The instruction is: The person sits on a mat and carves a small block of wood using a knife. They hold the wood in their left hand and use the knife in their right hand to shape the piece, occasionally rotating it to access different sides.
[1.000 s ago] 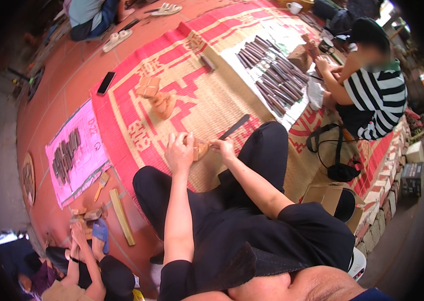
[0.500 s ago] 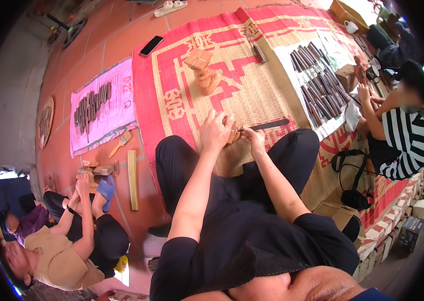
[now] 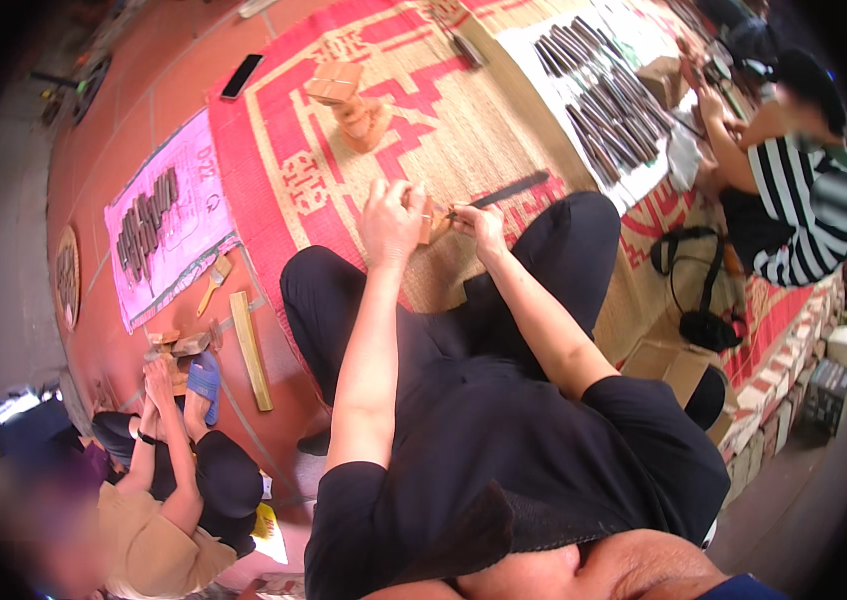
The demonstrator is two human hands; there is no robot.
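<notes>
On the mat before my lap, my left hand (image 3: 393,222) is closed around a small reddish-brown wooden block (image 3: 427,220), its fingers curled over the top and hiding much of it. Close beside it, my right hand (image 3: 481,226) pinches a thin tool whose tip points at the block; most of that tool is hidden. A long dark flat tool (image 3: 511,190) lies just beyond my right hand; I cannot tell whether the two touch. Farther off stands a carved wooden figure (image 3: 361,125) with a squared wooden block (image 3: 334,83) on top.
Several dark-handled tools (image 3: 618,125) lie on a white cloth at the right, more on a pink cloth (image 3: 205,170) at the left. A phone (image 3: 242,76), brush (image 3: 213,284) and wooden strip (image 3: 250,350) lie nearby. Co-workers sit left and right; a black bag (image 3: 708,328) lies at right.
The whole view has shifted and turned slightly, so things appear higher and farther left. My hands stay together at the wooden block, with a little more of it showing.
</notes>
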